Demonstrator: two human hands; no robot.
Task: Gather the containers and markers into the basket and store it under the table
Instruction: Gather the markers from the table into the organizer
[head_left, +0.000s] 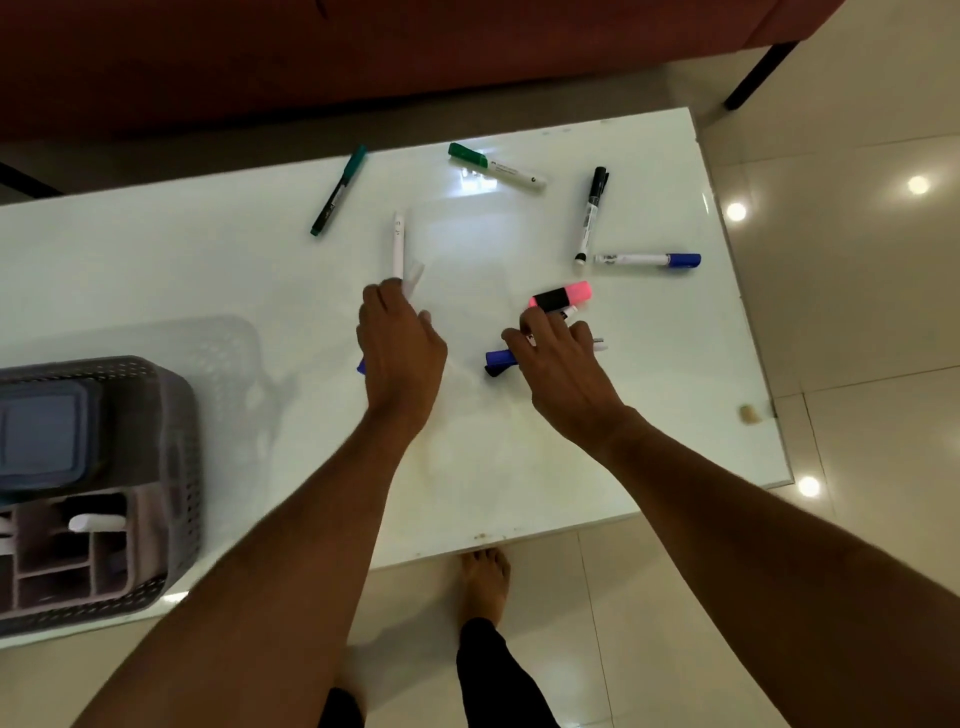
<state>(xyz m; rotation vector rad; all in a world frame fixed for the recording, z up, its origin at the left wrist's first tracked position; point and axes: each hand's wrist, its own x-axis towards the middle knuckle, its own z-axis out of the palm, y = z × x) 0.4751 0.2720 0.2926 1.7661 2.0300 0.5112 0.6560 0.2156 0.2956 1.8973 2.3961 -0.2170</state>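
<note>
Centrally, both hands grip markers; basket (171, 467) overhangs table's (675, 415) near edge.

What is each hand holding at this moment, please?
Left hand: grips markers, a white marker sticking out past its fingers.
Right hand: fingers curled over a blue-capped marker on the white table.

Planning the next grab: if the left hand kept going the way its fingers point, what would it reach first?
The white pen, lying just beyond the left hand; its fingers already look to be touching the near end, though blur leaves contact uncertain.
</note>
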